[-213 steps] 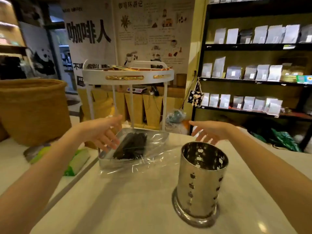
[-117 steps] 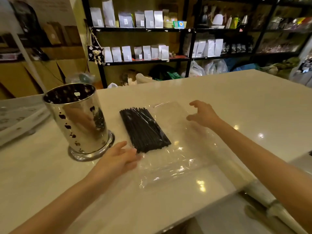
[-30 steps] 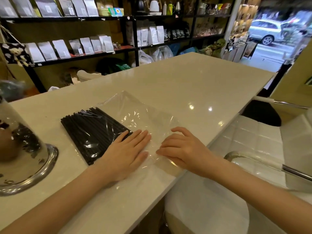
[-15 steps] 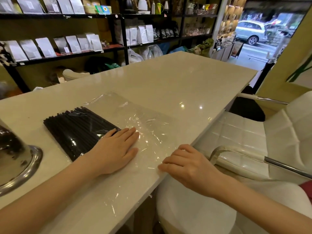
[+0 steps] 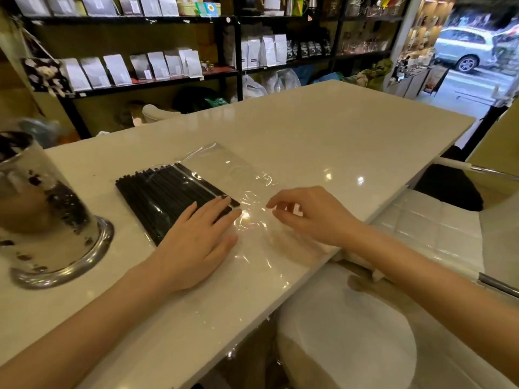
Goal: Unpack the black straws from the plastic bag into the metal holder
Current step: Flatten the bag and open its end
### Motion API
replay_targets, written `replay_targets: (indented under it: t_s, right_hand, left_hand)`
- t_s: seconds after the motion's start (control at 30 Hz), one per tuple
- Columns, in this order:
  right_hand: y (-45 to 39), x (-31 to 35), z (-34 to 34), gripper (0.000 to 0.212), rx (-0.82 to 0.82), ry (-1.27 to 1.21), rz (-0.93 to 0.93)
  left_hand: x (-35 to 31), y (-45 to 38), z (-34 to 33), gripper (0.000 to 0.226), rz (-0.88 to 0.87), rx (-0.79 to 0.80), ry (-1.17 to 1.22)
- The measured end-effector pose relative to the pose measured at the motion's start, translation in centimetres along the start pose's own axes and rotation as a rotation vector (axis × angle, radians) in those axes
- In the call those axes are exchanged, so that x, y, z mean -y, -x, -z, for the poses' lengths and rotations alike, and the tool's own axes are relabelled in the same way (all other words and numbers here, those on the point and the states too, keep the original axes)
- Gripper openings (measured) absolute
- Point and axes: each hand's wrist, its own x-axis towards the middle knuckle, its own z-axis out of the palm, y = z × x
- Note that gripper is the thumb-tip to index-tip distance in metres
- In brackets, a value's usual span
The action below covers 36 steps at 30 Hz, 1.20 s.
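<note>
Black straws inside clear plastic bag, flat on white counter, right of perforated metal holder. Left hand flat, fingers straight, pressing straws' near end. Right hand above bag, fingers loosely curled, holding nothing.

Two bare forearms reach in from the lower edge of the head view, with no sleeve, cuff or glove anywhere along them up to the frame's border. The left hand is bare too: no ring, bracelet or watch shows at the wrist just behind it. The right hand is likewise bare, its wrist plain. Fingernails look short and unpainted, though they are small and slightly blurred. No other clothing is in view.
</note>
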Motion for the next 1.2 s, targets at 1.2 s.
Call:
replay_targets:
  t_s: [1.2]
  right_hand:
    - [-18.8,6.7,2.3,0.021,0.36,-0.035,-0.165]
  left_hand:
    - [7.1,2.0,4.0,0.03,1.136,-0.44,1.697]
